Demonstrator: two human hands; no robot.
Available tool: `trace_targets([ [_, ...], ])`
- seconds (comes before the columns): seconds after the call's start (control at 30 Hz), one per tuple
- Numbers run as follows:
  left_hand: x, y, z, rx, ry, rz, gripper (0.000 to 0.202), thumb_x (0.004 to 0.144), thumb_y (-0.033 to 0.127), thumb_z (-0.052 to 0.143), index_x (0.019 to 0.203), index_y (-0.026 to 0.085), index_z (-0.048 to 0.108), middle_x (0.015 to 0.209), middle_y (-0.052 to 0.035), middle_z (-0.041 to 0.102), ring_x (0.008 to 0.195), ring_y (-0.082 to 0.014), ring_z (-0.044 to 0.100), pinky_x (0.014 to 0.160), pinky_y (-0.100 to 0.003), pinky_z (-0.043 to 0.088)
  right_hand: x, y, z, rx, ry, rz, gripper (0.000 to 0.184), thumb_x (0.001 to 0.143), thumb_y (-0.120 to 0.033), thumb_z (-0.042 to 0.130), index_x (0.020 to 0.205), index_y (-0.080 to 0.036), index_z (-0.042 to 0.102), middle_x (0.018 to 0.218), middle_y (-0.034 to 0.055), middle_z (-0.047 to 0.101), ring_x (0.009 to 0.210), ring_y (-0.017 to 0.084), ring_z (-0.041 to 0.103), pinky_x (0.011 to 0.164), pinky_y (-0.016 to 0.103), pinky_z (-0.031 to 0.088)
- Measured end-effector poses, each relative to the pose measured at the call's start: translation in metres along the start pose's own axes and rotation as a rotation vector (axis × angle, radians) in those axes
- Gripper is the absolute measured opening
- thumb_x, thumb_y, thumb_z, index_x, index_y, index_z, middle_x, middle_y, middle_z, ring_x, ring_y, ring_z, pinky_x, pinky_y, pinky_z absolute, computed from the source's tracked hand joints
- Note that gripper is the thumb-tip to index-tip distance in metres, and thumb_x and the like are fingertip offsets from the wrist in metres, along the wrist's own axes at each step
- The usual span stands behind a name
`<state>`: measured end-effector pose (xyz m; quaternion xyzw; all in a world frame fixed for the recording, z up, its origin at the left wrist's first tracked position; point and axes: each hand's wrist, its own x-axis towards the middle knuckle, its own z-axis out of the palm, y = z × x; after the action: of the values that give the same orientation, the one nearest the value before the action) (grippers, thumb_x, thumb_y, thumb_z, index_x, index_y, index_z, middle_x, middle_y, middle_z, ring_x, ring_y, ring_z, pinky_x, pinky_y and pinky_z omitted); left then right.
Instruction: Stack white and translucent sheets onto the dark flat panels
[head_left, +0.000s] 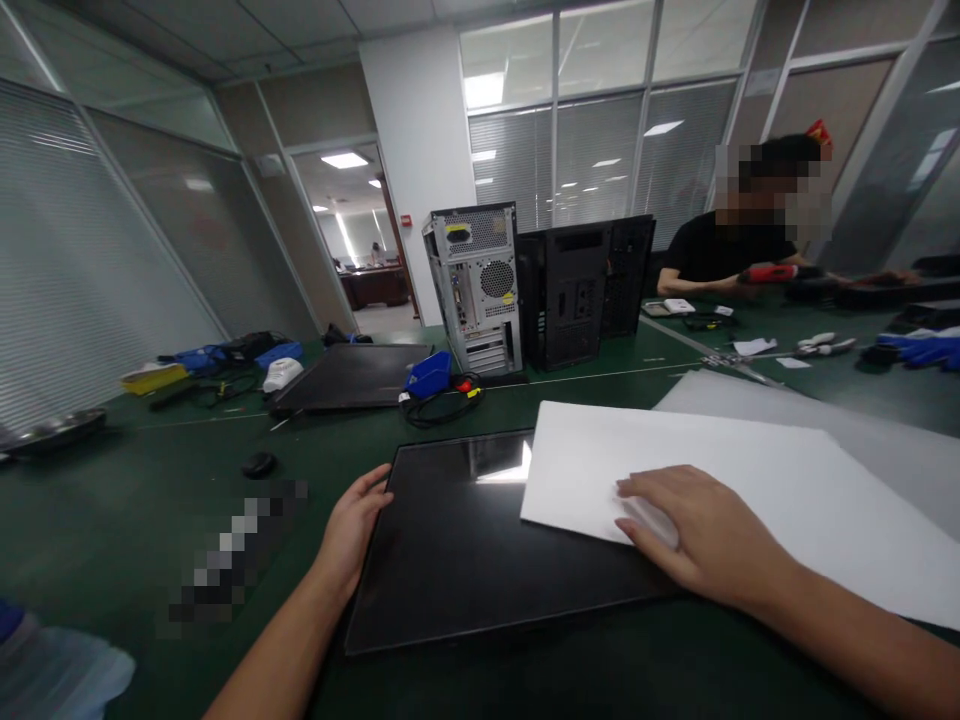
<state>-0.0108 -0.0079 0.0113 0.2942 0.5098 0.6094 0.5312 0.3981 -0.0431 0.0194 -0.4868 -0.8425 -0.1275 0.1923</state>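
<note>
A glossy black screen panel [465, 560] lies on the green table in front of me, with a ceiling light mirrored in it. My left hand [352, 535] grips the panel's left edge, fingers curled over the rim and its underside hidden. Stiff white sheets [750, 460] cover the panel's right part and stretch away to the right. My right hand [697, 525] is on the near left part of the top sheet, thumb and fingers curved round a buckled bit of it.
Beyond the panel stand a silver computer case [480, 290] and a black computer case [574, 295]. Another flat black panel [352, 375] and a blue device with cables [429, 375] lie left of them. At the back right a person [750, 240] holds a red power tool [769, 273].
</note>
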Motion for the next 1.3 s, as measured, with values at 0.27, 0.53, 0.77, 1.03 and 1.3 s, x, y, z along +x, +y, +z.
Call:
trace_targets([
  [0.27, -0.006, 0.005, -0.003, -0.046, -0.099, 0.006, 0.069, 0.073, 0.018, 0.060, 0.140, 0.019, 0.042, 0.127, -0.0137, 0.062, 0.111, -0.0277, 0.062, 0.096, -0.042, 0.048, -0.003, -0.006, 0.011, 0.015, -0.133, 0.096, 0.055, 0.086, -0.060, 0.044, 0.123, -0.023, 0.059, 0.129, 0.0105, 0.057, 0.117, 0.031, 0.052, 0.097, 0.054, 0.040],
  [0.53, -0.002, -0.003, 0.000, 0.121, -0.136, 0.050, 0.080, 0.065, 0.013, 0.071, 0.139, 0.025, 0.042, 0.137, -0.0113, 0.054, 0.113, -0.0286, 0.061, 0.096, -0.042, 0.048, -0.003, 0.001, 0.002, 0.177, 0.005, -0.016, 0.038, 0.090, -0.043, 0.047, 0.122, -0.029, 0.060, 0.135, 0.0018, 0.053, 0.125, 0.022, 0.047, 0.108, 0.045, 0.036],
  [0.77, -0.004, 0.000, 0.008, 0.287, -0.046, 0.086, 0.064, 0.065, 0.017, 0.074, 0.125, 0.021, 0.054, 0.132, -0.0118, 0.059, 0.117, -0.0273, 0.058, 0.097, -0.038, 0.048, -0.003, 0.005, 0.008, 0.030, -0.148, 0.010, 0.045, 0.090, -0.052, 0.042, 0.121, -0.026, 0.062, 0.121, 0.0043, 0.063, 0.111, 0.023, 0.058, 0.094, 0.044, 0.048],
  [1.03, 0.006, -0.007, 0.000, 0.348, -0.120, 0.166, 0.067, 0.060, 0.018, 0.075, 0.124, 0.017, 0.054, 0.137, -0.0146, 0.054, 0.123, -0.0292, 0.053, 0.102, -0.044, 0.042, -0.009, -0.015, 0.002, 0.117, -0.155, -0.086, 0.052, 0.089, -0.052, 0.045, 0.133, -0.024, 0.052, 0.131, 0.0077, 0.056, 0.116, 0.023, 0.056, 0.097, 0.042, 0.047],
  [1.3, 0.012, -0.010, -0.002, 0.280, -0.056, 0.155, 0.046, 0.064, 0.017, 0.070, 0.109, 0.017, 0.063, 0.128, -0.0143, 0.061, 0.119, -0.0270, 0.056, 0.102, -0.041, 0.041, -0.004, -0.016, -0.008, 0.335, -0.265, -0.250, 0.042, 0.092, -0.041, 0.046, 0.132, -0.032, 0.053, 0.137, 0.0032, 0.051, 0.128, 0.022, 0.046, 0.108, 0.044, 0.036],
])
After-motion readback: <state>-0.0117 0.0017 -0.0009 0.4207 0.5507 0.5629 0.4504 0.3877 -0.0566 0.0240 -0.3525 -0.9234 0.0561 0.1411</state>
